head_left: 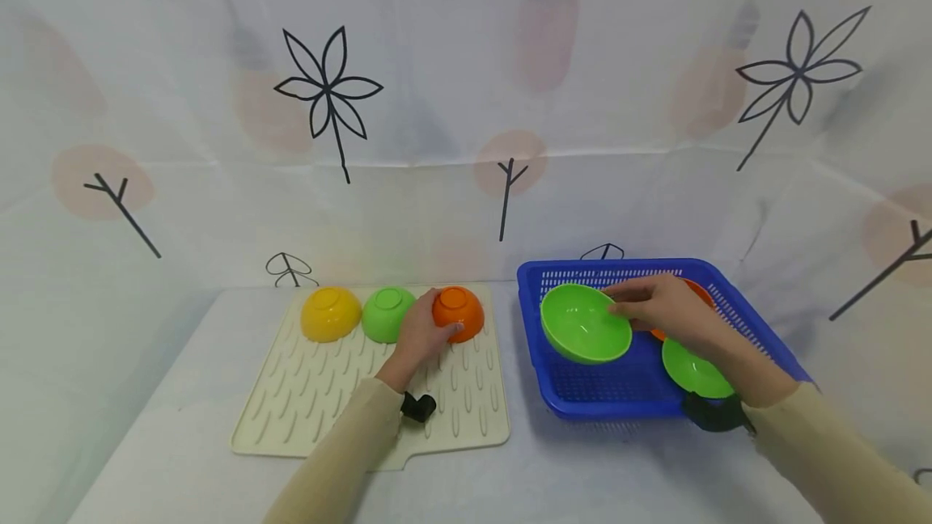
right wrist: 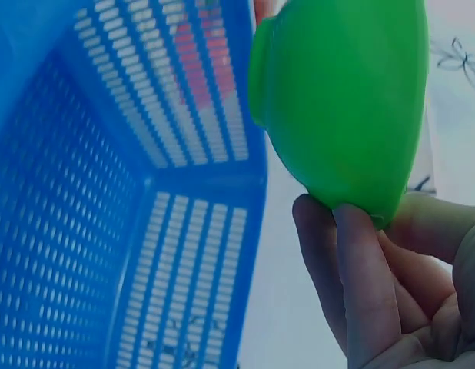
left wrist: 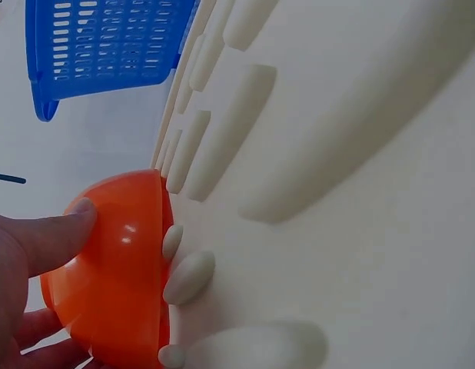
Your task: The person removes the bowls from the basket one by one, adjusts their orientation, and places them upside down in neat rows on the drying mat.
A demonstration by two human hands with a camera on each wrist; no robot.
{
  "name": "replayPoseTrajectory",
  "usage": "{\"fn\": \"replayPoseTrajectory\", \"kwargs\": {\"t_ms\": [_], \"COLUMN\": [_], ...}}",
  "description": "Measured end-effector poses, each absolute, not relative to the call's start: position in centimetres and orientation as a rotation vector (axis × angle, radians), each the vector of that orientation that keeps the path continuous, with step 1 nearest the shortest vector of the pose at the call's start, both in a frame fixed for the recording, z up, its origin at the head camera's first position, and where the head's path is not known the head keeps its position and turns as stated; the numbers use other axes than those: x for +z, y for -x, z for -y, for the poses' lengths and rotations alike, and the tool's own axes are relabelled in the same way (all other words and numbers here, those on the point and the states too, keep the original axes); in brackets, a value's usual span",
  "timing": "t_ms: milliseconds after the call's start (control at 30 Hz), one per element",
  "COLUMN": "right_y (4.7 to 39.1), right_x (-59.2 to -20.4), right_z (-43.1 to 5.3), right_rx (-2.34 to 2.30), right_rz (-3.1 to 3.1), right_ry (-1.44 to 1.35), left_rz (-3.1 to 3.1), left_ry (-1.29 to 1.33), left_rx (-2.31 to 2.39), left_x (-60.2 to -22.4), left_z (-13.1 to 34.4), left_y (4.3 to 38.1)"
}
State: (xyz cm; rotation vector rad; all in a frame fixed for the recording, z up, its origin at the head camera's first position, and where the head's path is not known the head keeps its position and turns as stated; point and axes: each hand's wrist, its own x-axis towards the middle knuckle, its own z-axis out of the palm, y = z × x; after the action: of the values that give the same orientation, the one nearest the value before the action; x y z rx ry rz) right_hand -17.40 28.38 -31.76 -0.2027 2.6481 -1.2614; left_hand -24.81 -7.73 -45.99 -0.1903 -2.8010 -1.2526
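On the cream drying mat (head_left: 320,395), an orange bowl (head_left: 460,318) lies upside down, its rim down among the mat's ridges. My left hand (head_left: 421,338) grips it, the thumb on one side and fingers on the other, as the left wrist view of the orange bowl (left wrist: 118,269) shows. By its rim my right hand (head_left: 673,315) pinches a green bowl (head_left: 582,326), tilted with its inside toward the head camera. That green bowl (right wrist: 345,108) is held up above the blue basket (head_left: 619,409). Left of my left hand sit an upturned green bowl (head_left: 386,314) and an upturned yellow bowl (head_left: 331,315).
Inside the basket, another green bowl (head_left: 695,370) and an orange bowl (head_left: 699,291) are partly hidden by my right hand and arm. The basket stands right of the mat, on a white-covered table (head_left: 524,475). A patterned cloth (head_left: 437,103) hangs behind.
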Motion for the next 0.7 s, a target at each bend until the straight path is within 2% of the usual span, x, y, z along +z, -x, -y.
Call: {"fn": "replayPoseTrajectory", "kwargs": {"t_ms": [433,700], "right_y": [14.9,13.7], "right_x": [-32.6,-33.3], "right_z": [-24.3,-21.9], "right_rx": [-1.39,-1.431], "right_rz": [-2.625,-2.59], "right_ry": [0.231,0.225], "left_rz": [2.792,2.72], "left_ry": [0.198,0.291], "left_rx": [-1.288,-1.367], "left_x": [-45.8,-44.2], "left_z": [7.8,8.2], "left_y": [24.6,23.7]}}
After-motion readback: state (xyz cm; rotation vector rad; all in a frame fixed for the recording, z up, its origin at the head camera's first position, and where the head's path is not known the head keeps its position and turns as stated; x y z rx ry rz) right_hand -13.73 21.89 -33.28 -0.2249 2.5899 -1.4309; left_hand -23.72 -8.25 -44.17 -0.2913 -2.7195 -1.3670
